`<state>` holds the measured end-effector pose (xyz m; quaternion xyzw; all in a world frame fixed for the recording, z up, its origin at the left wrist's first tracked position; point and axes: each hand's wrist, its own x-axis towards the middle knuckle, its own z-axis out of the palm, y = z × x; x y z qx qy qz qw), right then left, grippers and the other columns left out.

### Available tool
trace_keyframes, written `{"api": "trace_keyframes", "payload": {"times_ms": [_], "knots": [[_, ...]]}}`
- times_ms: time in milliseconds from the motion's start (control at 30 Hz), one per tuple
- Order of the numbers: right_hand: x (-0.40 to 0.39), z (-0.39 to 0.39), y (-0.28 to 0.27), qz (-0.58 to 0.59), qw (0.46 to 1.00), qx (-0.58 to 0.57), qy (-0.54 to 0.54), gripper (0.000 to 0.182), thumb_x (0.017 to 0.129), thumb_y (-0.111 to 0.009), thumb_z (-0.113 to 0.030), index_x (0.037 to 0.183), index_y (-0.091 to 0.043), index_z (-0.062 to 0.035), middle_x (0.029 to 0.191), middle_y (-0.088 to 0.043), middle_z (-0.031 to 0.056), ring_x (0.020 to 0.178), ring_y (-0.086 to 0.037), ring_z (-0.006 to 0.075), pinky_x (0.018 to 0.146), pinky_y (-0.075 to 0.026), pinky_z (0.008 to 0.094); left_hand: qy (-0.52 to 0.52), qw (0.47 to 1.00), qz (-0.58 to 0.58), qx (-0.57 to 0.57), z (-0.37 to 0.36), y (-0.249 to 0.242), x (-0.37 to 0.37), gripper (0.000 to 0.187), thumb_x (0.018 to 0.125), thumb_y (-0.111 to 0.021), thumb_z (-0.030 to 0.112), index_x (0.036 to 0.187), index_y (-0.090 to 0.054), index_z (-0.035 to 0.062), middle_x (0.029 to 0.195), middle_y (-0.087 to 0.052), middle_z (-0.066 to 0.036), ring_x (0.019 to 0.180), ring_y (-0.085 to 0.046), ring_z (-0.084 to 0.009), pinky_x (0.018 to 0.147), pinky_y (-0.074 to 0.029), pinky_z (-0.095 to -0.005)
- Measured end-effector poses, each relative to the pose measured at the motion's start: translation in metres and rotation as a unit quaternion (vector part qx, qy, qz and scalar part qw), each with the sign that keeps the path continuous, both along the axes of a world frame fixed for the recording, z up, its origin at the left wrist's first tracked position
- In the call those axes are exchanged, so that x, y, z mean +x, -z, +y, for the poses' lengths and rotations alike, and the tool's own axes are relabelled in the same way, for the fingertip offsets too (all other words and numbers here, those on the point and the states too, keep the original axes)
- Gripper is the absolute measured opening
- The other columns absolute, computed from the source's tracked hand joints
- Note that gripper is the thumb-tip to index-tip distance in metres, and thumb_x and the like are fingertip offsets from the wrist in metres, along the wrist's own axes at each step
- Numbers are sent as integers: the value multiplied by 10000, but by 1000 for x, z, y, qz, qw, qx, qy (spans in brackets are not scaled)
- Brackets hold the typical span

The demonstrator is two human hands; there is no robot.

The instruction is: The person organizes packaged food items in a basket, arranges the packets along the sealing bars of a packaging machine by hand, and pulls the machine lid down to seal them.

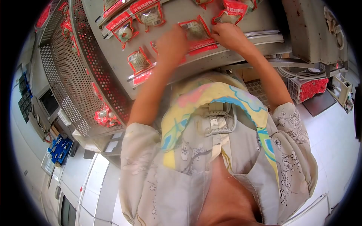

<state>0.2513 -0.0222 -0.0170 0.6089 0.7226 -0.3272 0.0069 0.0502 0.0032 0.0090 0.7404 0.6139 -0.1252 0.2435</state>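
Between my two hands lies a red-edged clear packet (195, 29) with a pale, round-looking filling, on a metal work surface (109, 52). My left hand (171, 43) is at this packet's left edge; its fingers are smeared by motion. My right hand (228, 35) has its fingers curled in at the packet's right edge, and the fingertips are partly hidden. Just beyond my right knuckles is another red packet (230, 13), tilted. To the left of my left hand lies a similar packet (139, 61), with its red end towards me.
More red packets (150, 17) lie in rows along metal strips farther up. At left stands a perforated metal bin (71, 90) with red packets inside. A metal housing (311, 30) is at right, above a white crate (298, 92) of red items. A blue rack (60, 148) stands lower left.
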Motion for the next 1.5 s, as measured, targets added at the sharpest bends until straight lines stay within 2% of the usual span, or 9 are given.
{"api": "trace_keyframes", "payload": {"times_ms": [133, 233, 500, 633, 833, 1000, 1167, 1333, 1500], "knots": [[11, -15, -11, 67, 993, 98, 8, 223, 834, -626, -273, 896, -667, -62, 866, -649, 143, 828, -629, 337, 705, -506, 444, 17, 999, -23, 15, -14, -5, -3, 441, 742, -732, 281, 1083, -553, 67, 957, -655, -147, 934, -629, -340, 753, -492, -474], [23, -10, -49, 173, 938, 214, 210, 250, 801, -695, -293, 953, -664, -96, 929, -629, 90, 837, -629, 291, 696, -513, 410, 104, 977, -148, 113, -31, -22, -10, 391, 752, -710, 240, 1073, -557, 79, 965, -619, -118, 944, -606, -324, 750, -491, -472], [58, 5, -36, 30, 942, 300, 147, 299, 719, -771, -241, 963, -649, -119, 1028, -577, 43, 835, -627, 258, 681, -508, 377, 234, 943, -226, 67, -50, 0, -10, 214, 812, -623, 134, 1018, -584, 87, 931, -599, -99, 865, -606, -295, 691, -510, -410], [53, -21, -53, 98, 944, 287, 129, 214, 705, -766, -161, 868, -644, -96, 1003, -572, 53, 799, -619, 247, 661, -500, 369, 22, 912, -405, -59, -44, -13, 18, 222, 888, -605, 231, 1002, -582, 42, 900, -634, -82, 759, -630, -206, 642, -502, -326], [58, -64, -45, 237, 943, 219, 77, 164, 743, -754, -128, 870, -654, -100, 1049, -567, 44, 768, -612, 202, 647, -495, 322, -323, 750, -435, -379, -4, 4, 76, 407, 913, -592, 383, 1013, -582, -11, 825, -627, -63, 659, -592, -101, 530, -451, -250], [83, -64, -25, 326, 824, 0, 463, 350, 895, -639, -350, 854, -630, -2, 687, -607, 18, 552, -513, 78, 509, -418, 218, -298, 757, -400, -423, -7, 14, 75, 334, 837, -714, 302, 984, -617, 18, 804, -607, -11, 645, -560, -70, 494, -402, -191], [86, -46, -20, 309, 804, -336, 382, 481, 929, -519, -511, 801, -598, -55, 621, -584, 19, 438, -490, 58, 372, -354, 192, -310, 752, -383, -438, -6, 6, 82, 263, 818, -729, 248, 955, -624, 50, 778, -588, 7, 645, -540, -47, 476, -377, -179], [93, -53, 5, 512, 618, -429, 415, 386, 920, -587, -435, 846, -600, -57, 680, -595, 15, 483, -511, 50, 406, -385, 179, -298, 757, -394, -428, 0, 16, 77, 167, 830, -712, 208, 905, -610, 98, 763, -582, 34, 621, -516, -42, 455, -343, -184], [102, -58, 4, 594, 590, -393, 379, 205, 889, -672, -256, 887, -596, -65, 706, -604, 9, 520, -516, 45, 417, -372, 177, -383, 676, -412, -476, 8, 3, 68, 139, 862, -682, 179, 972, -622, 118, 812, -624, 44, 652, -572, -44, 492, -430, -167]]}}
